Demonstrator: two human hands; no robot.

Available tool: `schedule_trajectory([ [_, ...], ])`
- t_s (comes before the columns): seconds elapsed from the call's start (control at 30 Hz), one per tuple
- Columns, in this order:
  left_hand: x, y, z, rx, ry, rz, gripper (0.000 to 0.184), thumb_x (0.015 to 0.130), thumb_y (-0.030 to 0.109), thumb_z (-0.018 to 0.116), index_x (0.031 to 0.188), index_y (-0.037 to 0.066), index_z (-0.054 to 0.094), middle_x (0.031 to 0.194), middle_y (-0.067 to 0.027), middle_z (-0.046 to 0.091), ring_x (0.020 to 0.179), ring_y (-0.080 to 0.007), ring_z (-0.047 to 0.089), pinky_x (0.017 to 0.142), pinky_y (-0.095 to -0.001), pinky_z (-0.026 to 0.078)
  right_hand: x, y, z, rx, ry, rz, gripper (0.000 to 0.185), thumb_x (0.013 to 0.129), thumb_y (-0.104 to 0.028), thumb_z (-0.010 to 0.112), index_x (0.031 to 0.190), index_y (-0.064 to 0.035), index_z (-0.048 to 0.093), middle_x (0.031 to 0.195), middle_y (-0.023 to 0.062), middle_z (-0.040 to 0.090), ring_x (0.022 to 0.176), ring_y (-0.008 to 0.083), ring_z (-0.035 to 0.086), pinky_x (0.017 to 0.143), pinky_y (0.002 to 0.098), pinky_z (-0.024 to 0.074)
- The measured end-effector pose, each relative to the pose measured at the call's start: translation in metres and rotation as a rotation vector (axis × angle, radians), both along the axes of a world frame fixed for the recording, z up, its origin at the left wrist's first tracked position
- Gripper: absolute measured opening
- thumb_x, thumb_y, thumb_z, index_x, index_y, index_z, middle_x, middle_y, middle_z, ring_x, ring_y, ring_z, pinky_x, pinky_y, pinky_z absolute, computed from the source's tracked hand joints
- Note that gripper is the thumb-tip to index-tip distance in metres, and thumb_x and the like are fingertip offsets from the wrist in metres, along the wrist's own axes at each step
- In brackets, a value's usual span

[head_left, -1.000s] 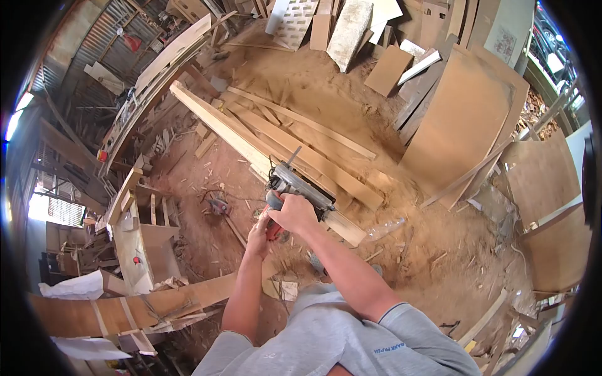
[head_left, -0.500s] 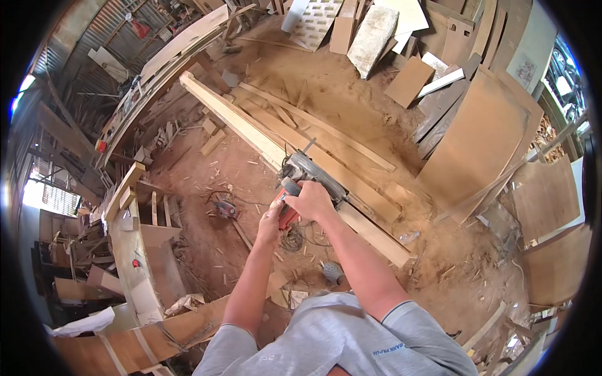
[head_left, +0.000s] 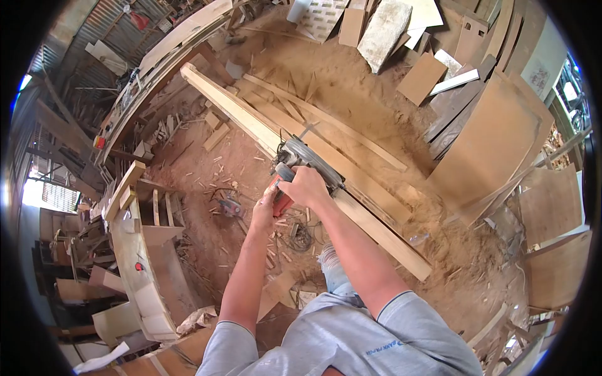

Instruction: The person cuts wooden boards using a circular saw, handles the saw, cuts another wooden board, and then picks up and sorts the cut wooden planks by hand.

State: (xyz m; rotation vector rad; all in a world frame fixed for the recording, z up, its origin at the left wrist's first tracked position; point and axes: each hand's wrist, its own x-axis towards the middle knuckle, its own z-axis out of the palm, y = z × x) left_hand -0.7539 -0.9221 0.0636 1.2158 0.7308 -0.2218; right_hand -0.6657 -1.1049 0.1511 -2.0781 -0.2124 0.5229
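Both hands hold a circular saw [head_left: 307, 160] with a grey guard and red body, which sits on a long pale timber beam [head_left: 235, 116]. The beam runs from the upper left down to the lower right. My right hand [head_left: 305, 186] is wrapped over the saw's dark handle; part of its grip is hidden. My left hand [head_left: 264, 207] is closed around the red part of the saw on the near left side. Beneath the hands, a coiled cable [head_left: 301, 237] lies on the dusty floor.
More planks [head_left: 351, 135] lie beyond the beam amid sawdust. Another power tool [head_left: 231, 205] rests on the floor at left. Wooden panels [head_left: 486, 147] lean at right, and a long workbench [head_left: 179, 44] stands at upper left. Offcuts litter the ground.
The saw and both hands have shifted slightly up and left along the beam. A leg now shows below my right arm, and the view has moved a little.
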Motion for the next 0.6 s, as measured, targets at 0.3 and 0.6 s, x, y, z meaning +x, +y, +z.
schedule_trajectory([
  [0.3, 0.060, 0.059, 0.015, 0.095, 0.037, -0.027, 0.046, 0.108, 0.053, 0.059, 0.136, 0.018, 0.067, 0.110, -0.0018, 0.076, 0.093, -0.0162, 0.073, 0.073, -0.0349, 0.054, 0.056, 0.065, -0.007, 0.046, -0.001, 0.008, 0.050, 0.084, -0.042, 0.072, 0.114, -0.0019, 0.079, 0.105, 0.0270, 0.078, 0.102, 0.0415, 0.076, 0.092, 0.0489, 0.0601],
  [0.6, 0.116, 0.132, 0.015, 0.069, 0.076, -0.127, 0.050, 0.110, 0.053, 0.055, 0.153, 0.028, 0.056, 0.113, 0.0031, 0.073, 0.093, -0.0106, 0.070, 0.073, -0.0307, 0.052, 0.115, 0.134, -0.016, 0.053, 0.014, -0.011, 0.046, 0.082, -0.040, 0.075, 0.109, -0.0030, 0.078, 0.100, 0.0261, 0.077, 0.099, 0.0437, 0.075, 0.091, 0.0507, 0.0590],
])
